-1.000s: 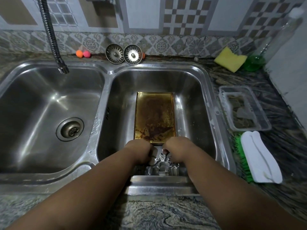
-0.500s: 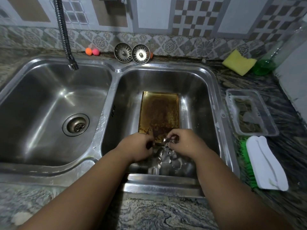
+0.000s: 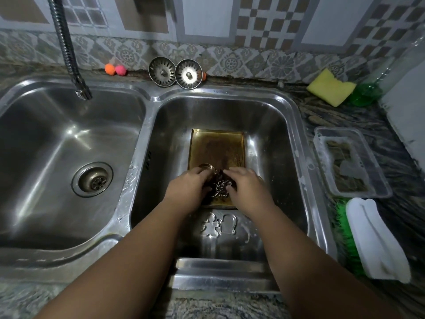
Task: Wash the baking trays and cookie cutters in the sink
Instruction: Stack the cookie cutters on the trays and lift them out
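Cutters are what has moved. A second ago both hands worked a pile on the floor of the right basin (image 3: 266, 132), just nearer than the baking tray (image 3: 216, 146). Now the left hand (image 3: 189, 188) and right hand (image 3: 245, 188) are over the tray's near end with a bunch of cookie cutters (image 3: 220, 188) gathered between them.

The left hand's fingers curl around a round cutter (image 3: 207, 168) at the far side of the bunch. The right hand's fingers close over the tangle, where a flower-shaped cutter (image 3: 222, 186) shows. Both grips look clamped on metal, not loose.

A gingerbread-man cutter (image 3: 210, 224) and a rounded cutter (image 3: 228, 224) lie behind on the basin floor, near the front wall, so the gathering is only partly done.

The tray, brown with baked-on residue, lies flat in the basin. The faucet hose (image 3: 66, 47) hangs over the left basin (image 3: 57, 146) with no water visible. The sponge (image 3: 328, 89) and scrub brush (image 3: 377, 238) lie untouched on the right counter. Washing proper probably hasn't begun.
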